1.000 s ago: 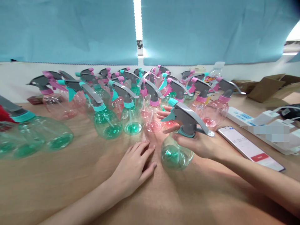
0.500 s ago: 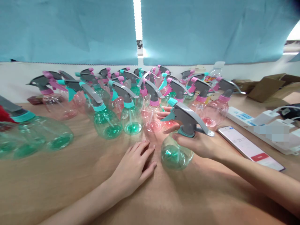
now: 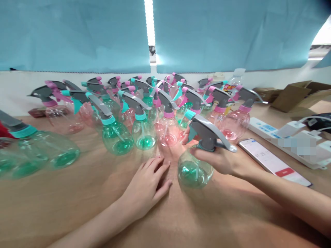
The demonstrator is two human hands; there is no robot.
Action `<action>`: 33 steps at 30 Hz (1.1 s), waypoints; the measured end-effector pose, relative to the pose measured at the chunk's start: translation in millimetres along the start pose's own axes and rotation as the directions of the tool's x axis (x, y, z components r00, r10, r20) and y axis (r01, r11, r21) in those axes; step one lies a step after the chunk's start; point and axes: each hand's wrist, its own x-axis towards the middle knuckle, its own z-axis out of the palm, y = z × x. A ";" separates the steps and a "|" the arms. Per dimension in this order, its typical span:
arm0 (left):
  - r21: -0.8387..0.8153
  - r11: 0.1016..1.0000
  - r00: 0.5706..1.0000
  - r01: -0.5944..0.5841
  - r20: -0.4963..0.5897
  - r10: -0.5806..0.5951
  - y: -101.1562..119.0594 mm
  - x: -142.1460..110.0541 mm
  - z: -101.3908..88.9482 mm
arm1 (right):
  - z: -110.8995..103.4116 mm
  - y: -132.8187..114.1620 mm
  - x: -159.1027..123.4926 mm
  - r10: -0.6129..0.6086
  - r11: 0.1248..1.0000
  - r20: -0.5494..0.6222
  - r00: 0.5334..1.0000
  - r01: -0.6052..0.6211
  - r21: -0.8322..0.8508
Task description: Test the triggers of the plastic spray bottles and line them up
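Note:
My right hand (image 3: 219,159) grips a green spray bottle (image 3: 194,174) around its neck, thumb on the near side below the grey head. The fingers curl behind the turquoise trigger, partly hidden by the spray head. The bottle leans slightly above or on the table; its contact with the wood is unclear. Left of it, my left hand (image 3: 150,184) lies palm down on the table (image 3: 85,206), fingers loosely extended and holding nothing. Just beyond the hands stand a green spray bottle (image 3: 143,136) and a pink spray bottle (image 3: 168,131).
Several more pink and green spray bottles crowd the back, with large green bottles (image 3: 55,150) at the left. To the right lie a phone (image 3: 274,162), a white power strip (image 3: 269,132) with plugs, and a cardboard box (image 3: 292,96). A blue curtain (image 3: 77,34) hangs behind.
My right hand's fingers, spread out before, have curled in around the trigger. The bottle and my left hand stay in place. The view has shifted slightly.

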 end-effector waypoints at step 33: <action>-0.018 1.000 0.999 -0.011 -0.038 0.010 -3.8 -0.6 5.1 | 8.1 -10.2 6.6 -0.112 0.991 -0.042 0.993 0.115 0.066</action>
